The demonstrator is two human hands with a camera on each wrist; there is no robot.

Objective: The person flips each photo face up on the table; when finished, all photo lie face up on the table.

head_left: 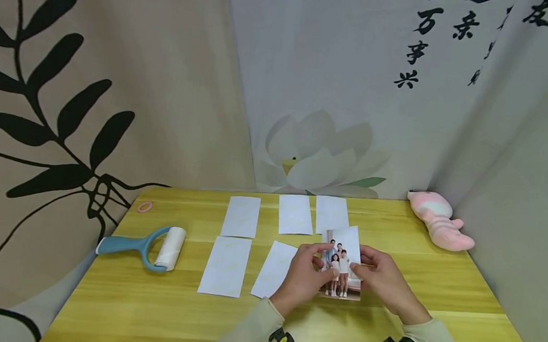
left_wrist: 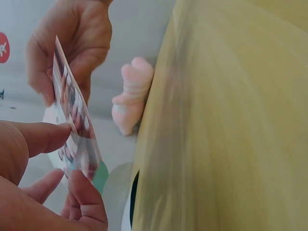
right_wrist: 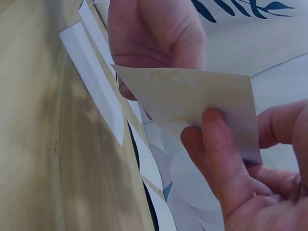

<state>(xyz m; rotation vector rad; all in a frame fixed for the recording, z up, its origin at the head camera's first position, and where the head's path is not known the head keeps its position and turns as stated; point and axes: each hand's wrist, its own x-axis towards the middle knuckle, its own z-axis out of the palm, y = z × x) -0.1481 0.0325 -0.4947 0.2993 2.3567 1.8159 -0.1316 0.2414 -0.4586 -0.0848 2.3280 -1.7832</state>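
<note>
A photo print (head_left: 352, 241) of several people in pale clothes is held up over the table between both hands. My left hand (head_left: 302, 275) pinches it from the left, thumb across the picture face. The right hand (head_left: 385, 277) grips the right edge, its thumb on the front. In the right wrist view, two fingertips (right_wrist: 215, 118) press the print's plain back (right_wrist: 192, 91). The left wrist view has the print nearly edge-on. White cards lie around it: one (head_left: 273, 270) partly behind the left hand, another (head_left: 331, 214) just beyond the print.
More white cards (head_left: 224, 266) lie left of centre and along the back. A blue-handled lint roller (head_left: 172, 248) rests at the left, with a small pink ring (head_left: 144, 207) behind it. A pink plush toy (head_left: 440, 223) sits at the back right corner, by the curtain (head_left: 519, 170).
</note>
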